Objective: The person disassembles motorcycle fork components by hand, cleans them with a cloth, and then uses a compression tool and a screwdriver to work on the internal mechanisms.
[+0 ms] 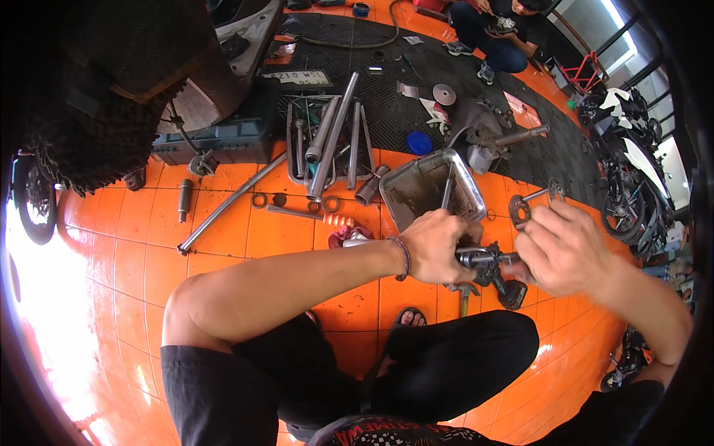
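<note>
Between my two hands, above the orange floor, is a short metal shaft [473, 258]. My left hand [439, 249] is closed around its left end. At the other end my right hand [561, 249] has its fingers curled in, slightly smeared by motion. Just under the hands is a dark tool with a black block-shaped base [512, 294]; where it meets the shaft I cannot make out. Beside it lies a hammer [465, 291] with a yellowish handle. Beyond my left hand, a metal pan [396, 195] holds murky liquid and a leaning rod.
Long metal tubes [335, 137] lie across a tool tray, left of the pan. Rings [331, 204] and a long bar [234, 202] rest on the tiles. A toothed disc [519, 210] is beyond my right hand. Another person [506, 37] squats far right, near parked motorcycles [632, 160].
</note>
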### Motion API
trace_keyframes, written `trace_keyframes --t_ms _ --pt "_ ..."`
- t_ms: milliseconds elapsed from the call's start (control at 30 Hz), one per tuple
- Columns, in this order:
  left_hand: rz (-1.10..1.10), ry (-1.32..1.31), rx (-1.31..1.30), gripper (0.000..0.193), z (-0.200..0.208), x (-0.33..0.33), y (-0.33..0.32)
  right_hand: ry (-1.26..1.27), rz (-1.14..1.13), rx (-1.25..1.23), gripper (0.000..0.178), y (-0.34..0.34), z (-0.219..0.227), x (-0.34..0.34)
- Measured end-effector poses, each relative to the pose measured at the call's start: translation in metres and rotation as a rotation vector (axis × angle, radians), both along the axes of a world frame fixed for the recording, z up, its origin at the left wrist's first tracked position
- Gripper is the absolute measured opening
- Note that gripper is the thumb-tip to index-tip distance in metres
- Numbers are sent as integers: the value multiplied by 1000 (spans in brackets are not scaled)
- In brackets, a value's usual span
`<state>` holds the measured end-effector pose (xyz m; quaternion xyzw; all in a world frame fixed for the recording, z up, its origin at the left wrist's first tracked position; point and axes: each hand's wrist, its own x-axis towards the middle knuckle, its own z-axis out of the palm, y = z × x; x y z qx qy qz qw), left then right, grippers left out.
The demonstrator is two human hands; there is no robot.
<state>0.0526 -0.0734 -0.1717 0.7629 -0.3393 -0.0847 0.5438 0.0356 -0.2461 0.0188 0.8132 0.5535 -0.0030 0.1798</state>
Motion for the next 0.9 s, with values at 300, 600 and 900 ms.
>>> trace_keyframes --t_ms 300,600,900 --pt "-85 1 -22 30 -2 -4 -10 283 -485 191 43 -11 4 -26" --pt "-470 129 35 27 12 1 5 -220 763 -66 29 -11 5 27" --pt "235 17 -41 28 -3 -4 -15 169 -207 137 46 -24 -11 -2"
